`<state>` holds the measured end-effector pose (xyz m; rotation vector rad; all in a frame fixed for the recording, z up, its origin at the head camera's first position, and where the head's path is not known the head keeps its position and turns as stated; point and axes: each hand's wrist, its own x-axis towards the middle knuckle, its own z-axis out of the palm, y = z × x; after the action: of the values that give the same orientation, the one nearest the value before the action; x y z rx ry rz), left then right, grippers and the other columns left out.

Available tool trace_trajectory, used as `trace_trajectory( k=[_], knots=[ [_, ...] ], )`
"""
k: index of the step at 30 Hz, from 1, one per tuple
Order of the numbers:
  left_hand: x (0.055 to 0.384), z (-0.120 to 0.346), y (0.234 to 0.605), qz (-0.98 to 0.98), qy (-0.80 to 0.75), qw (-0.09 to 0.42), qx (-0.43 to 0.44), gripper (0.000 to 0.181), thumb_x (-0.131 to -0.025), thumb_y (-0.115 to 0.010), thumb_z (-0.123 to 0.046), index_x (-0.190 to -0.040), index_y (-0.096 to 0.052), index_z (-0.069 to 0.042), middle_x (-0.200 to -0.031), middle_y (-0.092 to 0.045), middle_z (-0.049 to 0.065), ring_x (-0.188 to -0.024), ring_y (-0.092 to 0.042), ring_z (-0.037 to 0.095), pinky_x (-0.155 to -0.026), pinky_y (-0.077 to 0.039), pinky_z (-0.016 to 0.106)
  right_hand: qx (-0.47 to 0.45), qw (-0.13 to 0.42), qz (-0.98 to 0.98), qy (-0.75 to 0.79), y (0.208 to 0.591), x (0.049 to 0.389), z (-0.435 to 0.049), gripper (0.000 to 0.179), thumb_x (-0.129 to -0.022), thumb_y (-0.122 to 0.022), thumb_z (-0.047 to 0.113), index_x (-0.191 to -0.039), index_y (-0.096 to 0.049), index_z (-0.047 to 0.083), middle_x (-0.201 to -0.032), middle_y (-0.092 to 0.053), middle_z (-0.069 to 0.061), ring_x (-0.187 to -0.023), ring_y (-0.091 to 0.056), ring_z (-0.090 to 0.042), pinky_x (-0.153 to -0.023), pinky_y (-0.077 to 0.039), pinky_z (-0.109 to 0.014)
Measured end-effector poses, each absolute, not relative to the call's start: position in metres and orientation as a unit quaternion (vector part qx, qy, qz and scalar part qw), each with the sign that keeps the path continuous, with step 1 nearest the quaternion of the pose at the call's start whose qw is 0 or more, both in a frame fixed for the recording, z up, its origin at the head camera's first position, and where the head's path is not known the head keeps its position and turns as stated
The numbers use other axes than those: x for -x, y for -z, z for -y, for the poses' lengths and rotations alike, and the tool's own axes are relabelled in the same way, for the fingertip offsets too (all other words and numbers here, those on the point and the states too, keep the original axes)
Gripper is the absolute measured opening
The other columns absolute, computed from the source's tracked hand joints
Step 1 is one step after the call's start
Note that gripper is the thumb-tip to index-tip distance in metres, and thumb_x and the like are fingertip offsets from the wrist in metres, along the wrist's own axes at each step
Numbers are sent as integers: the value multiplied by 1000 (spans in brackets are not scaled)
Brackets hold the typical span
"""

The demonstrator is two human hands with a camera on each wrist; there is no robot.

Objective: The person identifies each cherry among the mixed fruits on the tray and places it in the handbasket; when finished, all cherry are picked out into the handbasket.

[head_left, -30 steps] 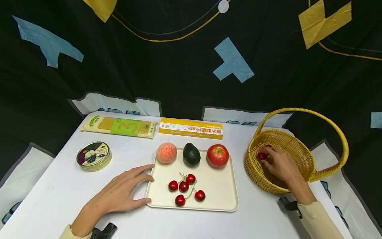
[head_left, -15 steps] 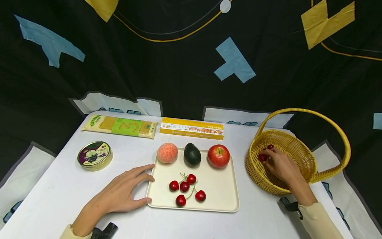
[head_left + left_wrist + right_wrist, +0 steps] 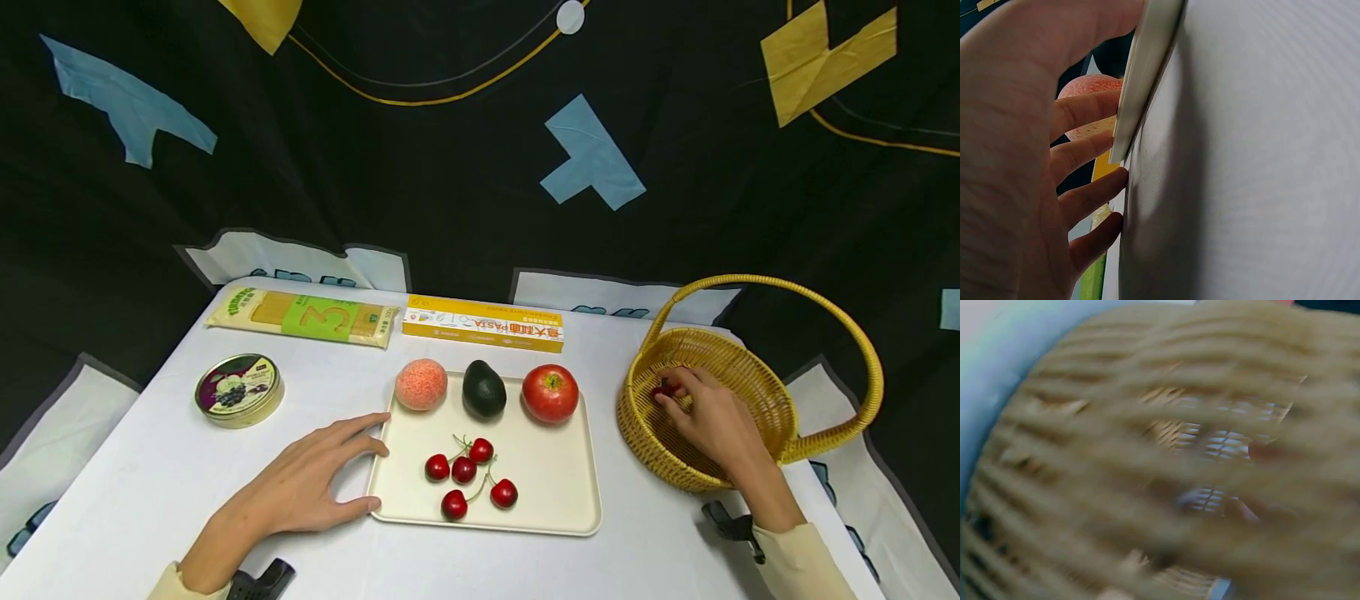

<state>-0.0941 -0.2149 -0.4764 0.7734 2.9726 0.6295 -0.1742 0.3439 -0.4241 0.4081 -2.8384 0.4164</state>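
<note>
A cream tray (image 3: 547,500) bears a pink, rough-skinned round fruit (image 3: 421,384), a dark avocado (image 3: 483,390), a red apple (image 3: 550,393) and several stemmed cherries (image 3: 464,470). My left hand (image 3: 300,483) rests at the tray's left edge, fingers spread and touching its rim; the left wrist view shows this from low down. Inside the yellow wicker basket (image 3: 648,446) on the right, my right hand (image 3: 712,421) pinches a dark red cherry (image 3: 665,388), mostly hidden by the fingers. The basket's wall (image 3: 1116,444) blurs and covers most of the right wrist view.
A pasta bag (image 3: 303,317) and a yellow pasta box (image 3: 482,322) lie along the back of the white table (image 3: 330,567). A round tin (image 3: 239,392) stands at the left. The basket's tall handle (image 3: 840,325) arches at the far right.
My right hand has shifted slightly within the basket, its fingers now covering more of the cherries there. The left hand and the tray keep their places.
</note>
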Motion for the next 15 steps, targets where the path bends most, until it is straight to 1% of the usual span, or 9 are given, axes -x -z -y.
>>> trace_trajectory(
  k=[2,5,7,9,12,15],
  knots=[
    [94,215,476,-948,-200,1,-248,49,-86,-81,-66,-125,-69,-39,-166,-49,-3,-147,-53,30,-112,-50,59,-148,141,968,-148,421,171,-338,37,-95,-84,16,-130,-72,8,-112,-70,-18,-86,-68,-30,-68,-63,-49],
    [93,216,476,-948,-198,-1,-249,49,-87,-81,-66,-125,-69,-39,-166,-49,-3,-147,-53,30,-112,-50,59,-161,160,962,-153,415,166,-327,35,-95,-83,15,-128,-73,10,-109,-71,-15,-81,-66,-26,-63,-59,-39],
    [93,216,477,-948,-198,-2,-249,49,-86,-81,-65,-125,-69,-39,-166,-48,-3,-147,-53,30,-112,-50,59,-167,165,960,-155,412,164,-319,35,-94,-83,15,-128,-74,12,-111,-72,-14,-77,-64,-23,-61,-56,-33],
    [93,216,476,-948,-199,-1,-249,49,-87,-81,-66,-125,-69,-39,-166,-48,-2,-147,-53,30,-112,-50,60,-172,167,958,-155,409,162,-311,36,-94,-83,17,-128,-74,13,-112,-72,-13,-75,-63,-20,-60,-54,-30],
    [94,215,476,-948,-200,1,-248,49,-86,-81,-65,-126,-69,-38,-166,-48,-2,-148,-52,31,-112,-50,60,-172,160,959,-159,406,159,-300,37,-95,-83,21,-130,-73,15,-118,-72,-12,-75,-62,-20,-60,-54,-30],
    [94,215,476,-948,-201,1,-248,49,-86,-81,-66,-125,-69,-38,-166,-49,-2,-147,-53,30,-112,-50,60,-179,153,958,-164,403,155,-287,38,-95,-84,22,-131,-73,15,-118,-71,-10,-81,-66,-22,-63,-58,-35]
  ],
)
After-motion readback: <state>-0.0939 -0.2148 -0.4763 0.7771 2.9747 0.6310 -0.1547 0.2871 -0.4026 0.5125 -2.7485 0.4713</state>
